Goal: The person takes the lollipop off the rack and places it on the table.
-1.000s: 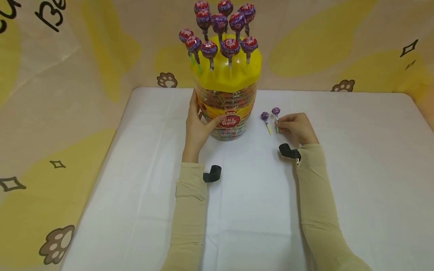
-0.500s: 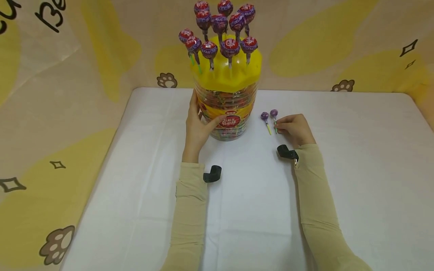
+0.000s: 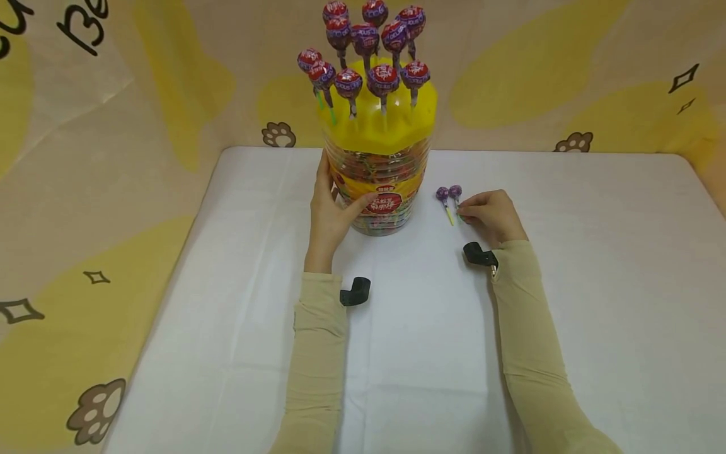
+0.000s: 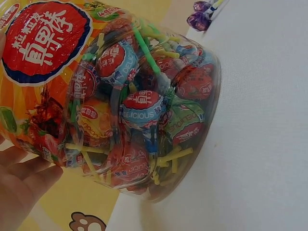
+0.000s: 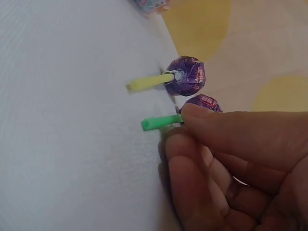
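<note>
A large clear candy jar (image 3: pixel 391 167) stands upright on the white table, full of wrapped lollipops. My left hand (image 3: pixel 333 217) grips its left side, thumb across the front label and fingers round behind. Two purple-wrapped lollipops are to the right of the jar. One, a yellow-stick lollipop (image 5: pixel 185 77), lies on the table. Beside it, the green-stick lollipop (image 5: pixel 156 122) is pinched by the stick between thumb and forefinger of my right hand (image 3: pixel 495 213). Its head is partly hidden by the thumb in the right wrist view.
Several red-and-purple lollipops (image 3: pixel 383 79) stand upright in the jar's yellow lid (image 3: pixel 374 139). A patterned cloth wall (image 3: pixel 510 94) rises behind the white table (image 3: pixel 420 328). Small black cameras sit on both wrists.
My right hand has brought the green-stick lollipop slightly left, up close beside the yellow-stick one. The left hand and the jar stay as they were.
</note>
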`<state>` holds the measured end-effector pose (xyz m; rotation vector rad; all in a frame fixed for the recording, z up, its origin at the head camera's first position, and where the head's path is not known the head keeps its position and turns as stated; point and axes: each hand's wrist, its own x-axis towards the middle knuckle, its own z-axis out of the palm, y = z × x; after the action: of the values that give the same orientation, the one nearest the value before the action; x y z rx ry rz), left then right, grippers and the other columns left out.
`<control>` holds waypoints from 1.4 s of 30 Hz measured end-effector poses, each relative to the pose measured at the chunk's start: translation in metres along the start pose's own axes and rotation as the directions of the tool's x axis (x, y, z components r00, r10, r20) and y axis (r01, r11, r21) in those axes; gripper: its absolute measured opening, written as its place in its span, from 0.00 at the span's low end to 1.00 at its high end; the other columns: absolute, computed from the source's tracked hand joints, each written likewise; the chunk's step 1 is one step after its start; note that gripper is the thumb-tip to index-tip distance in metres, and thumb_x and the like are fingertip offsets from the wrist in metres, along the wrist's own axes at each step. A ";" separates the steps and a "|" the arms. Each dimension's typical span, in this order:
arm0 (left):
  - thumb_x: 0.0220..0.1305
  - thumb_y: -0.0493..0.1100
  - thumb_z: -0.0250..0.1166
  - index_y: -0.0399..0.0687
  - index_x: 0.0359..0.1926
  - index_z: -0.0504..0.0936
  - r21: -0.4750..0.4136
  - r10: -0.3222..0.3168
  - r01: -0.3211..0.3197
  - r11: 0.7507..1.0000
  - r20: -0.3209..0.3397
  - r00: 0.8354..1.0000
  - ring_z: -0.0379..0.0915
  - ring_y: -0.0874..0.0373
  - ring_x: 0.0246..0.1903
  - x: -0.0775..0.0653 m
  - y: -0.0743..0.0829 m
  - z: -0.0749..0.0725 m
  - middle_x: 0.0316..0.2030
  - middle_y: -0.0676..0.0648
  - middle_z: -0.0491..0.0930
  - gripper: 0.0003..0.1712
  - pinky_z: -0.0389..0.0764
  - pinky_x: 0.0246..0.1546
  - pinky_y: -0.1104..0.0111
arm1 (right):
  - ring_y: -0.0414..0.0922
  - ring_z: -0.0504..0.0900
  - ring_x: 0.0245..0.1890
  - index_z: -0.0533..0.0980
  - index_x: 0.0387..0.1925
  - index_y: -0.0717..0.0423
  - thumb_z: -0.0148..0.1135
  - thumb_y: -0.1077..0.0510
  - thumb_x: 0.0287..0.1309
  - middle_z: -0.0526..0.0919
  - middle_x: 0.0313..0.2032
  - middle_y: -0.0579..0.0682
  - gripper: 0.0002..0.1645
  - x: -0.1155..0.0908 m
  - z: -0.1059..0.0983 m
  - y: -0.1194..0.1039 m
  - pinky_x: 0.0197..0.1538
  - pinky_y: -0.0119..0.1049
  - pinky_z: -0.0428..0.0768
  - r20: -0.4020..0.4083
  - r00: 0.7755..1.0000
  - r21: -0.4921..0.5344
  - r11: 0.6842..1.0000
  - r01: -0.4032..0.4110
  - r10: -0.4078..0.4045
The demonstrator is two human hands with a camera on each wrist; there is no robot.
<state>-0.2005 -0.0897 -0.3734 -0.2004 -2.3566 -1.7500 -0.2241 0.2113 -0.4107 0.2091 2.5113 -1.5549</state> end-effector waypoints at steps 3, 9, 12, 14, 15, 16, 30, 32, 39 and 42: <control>0.55 0.49 0.71 0.52 0.75 0.42 0.001 0.002 -0.002 1.000 -0.001 1.000 0.48 0.53 0.69 -0.001 0.000 0.000 0.72 0.48 0.50 0.57 0.57 0.67 0.57 | 0.32 0.76 0.23 0.80 0.40 0.73 0.66 0.64 0.54 0.82 0.21 0.39 0.15 -0.001 -0.001 0.000 0.32 0.22 0.74 -0.010 1.000 -0.041 0.999 -0.007 0.006; 0.55 0.48 0.71 0.51 0.75 0.42 0.004 0.003 -0.003 1.000 -0.001 1.000 0.49 0.53 0.69 -0.003 0.001 0.000 0.71 0.47 0.50 0.57 0.57 0.67 0.58 | 0.34 0.76 0.27 0.80 0.41 0.71 0.67 0.60 0.55 0.83 0.22 0.40 0.17 -0.004 -0.004 -0.002 0.43 0.28 0.69 -0.018 1.000 -0.102 0.995 0.012 -0.014; 0.55 0.49 0.71 0.51 0.74 0.42 0.010 0.005 -0.005 1.000 -0.002 1.000 0.48 0.53 0.69 -0.003 0.000 0.000 0.71 0.47 0.50 0.57 0.57 0.67 0.58 | 0.33 0.77 0.27 0.80 0.41 0.71 0.67 0.59 0.55 0.84 0.23 0.42 0.17 -0.004 -0.004 -0.003 0.44 0.28 0.69 -0.022 0.999 -0.101 0.995 0.023 -0.026; 0.55 0.49 0.70 0.52 0.74 0.42 0.010 0.004 -0.004 1.000 -0.001 1.000 0.48 0.53 0.69 -0.002 0.000 0.000 0.71 0.47 0.50 0.56 0.57 0.67 0.58 | 0.33 0.78 0.26 0.80 0.42 0.71 0.67 0.60 0.55 0.85 0.25 0.43 0.18 -0.004 -0.004 -0.003 0.42 0.26 0.71 -0.026 0.999 -0.082 0.996 0.036 -0.038; 0.56 0.49 0.70 0.52 0.74 0.42 0.011 0.003 -0.003 1.000 -0.002 1.000 0.48 0.53 0.69 -0.002 0.000 0.000 0.71 0.47 0.50 0.56 0.57 0.67 0.57 | 0.32 0.78 0.26 0.80 0.42 0.72 0.67 0.60 0.55 0.85 0.26 0.44 0.18 -0.004 -0.004 -0.003 0.41 0.24 0.72 -0.033 0.998 -0.069 0.997 0.046 -0.048; 0.56 0.49 0.70 0.53 0.74 0.42 0.010 0.003 -0.003 1.000 -0.002 1.000 0.48 0.53 0.69 -0.002 0.000 0.000 0.71 0.47 0.50 0.56 0.57 0.67 0.57 | 0.31 0.78 0.26 0.80 0.43 0.72 0.67 0.61 0.54 0.85 0.27 0.44 0.18 -0.004 -0.004 -0.004 0.39 0.23 0.73 -0.041 0.997 -0.056 0.997 0.057 -0.059; 0.55 0.48 0.71 0.50 0.74 0.42 0.002 0.014 -0.014 1.000 -0.004 1.000 0.49 0.52 0.69 -0.003 0.003 -0.001 0.71 0.46 0.51 0.56 0.58 0.67 0.57 | 0.45 0.83 0.34 0.81 0.40 0.69 0.67 0.65 0.53 0.85 0.33 0.48 0.13 -0.014 -0.002 -0.030 0.41 0.28 0.82 -0.141 0.966 0.429 0.866 0.257 -0.217; 0.55 0.48 0.71 0.50 0.74 0.42 -0.001 0.018 -0.018 1.000 -0.006 1.000 0.49 0.52 0.69 -0.003 0.003 -0.002 0.71 0.46 0.51 0.57 0.58 0.67 0.57 | 0.46 0.84 0.33 0.81 0.40 0.69 0.67 0.65 0.53 0.85 0.33 0.49 0.12 -0.018 -0.002 -0.037 0.42 0.28 0.82 -0.163 0.958 0.474 0.833 0.284 -0.235; 0.54 0.48 0.71 0.51 0.74 0.42 -0.001 0.019 -0.019 1.000 -0.007 1.000 0.49 0.52 0.69 -0.002 0.003 -0.002 0.71 0.47 0.51 0.57 0.58 0.67 0.58 | 0.46 0.83 0.33 0.82 0.39 0.69 0.67 0.68 0.52 0.84 0.32 0.53 0.11 -0.033 0.001 -0.063 0.43 0.31 0.82 -0.254 0.923 0.574 0.724 0.383 -0.288; 0.55 0.48 0.71 0.51 0.74 0.42 0.003 0.015 -0.015 1.000 0.002 1.000 0.49 0.53 0.69 -0.002 0.002 0.000 0.71 0.47 0.50 0.57 0.57 0.67 0.58 | 0.47 0.83 0.33 0.81 0.39 0.70 0.68 0.68 0.51 0.85 0.33 0.54 0.12 -0.041 0.005 -0.076 0.43 0.32 0.82 -0.298 0.902 0.576 0.694 0.432 -0.314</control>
<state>-0.1986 -0.0892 -0.3723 -0.2185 -2.3527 -1.7400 -0.1998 0.1723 -0.3375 -0.1058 2.1194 -2.6390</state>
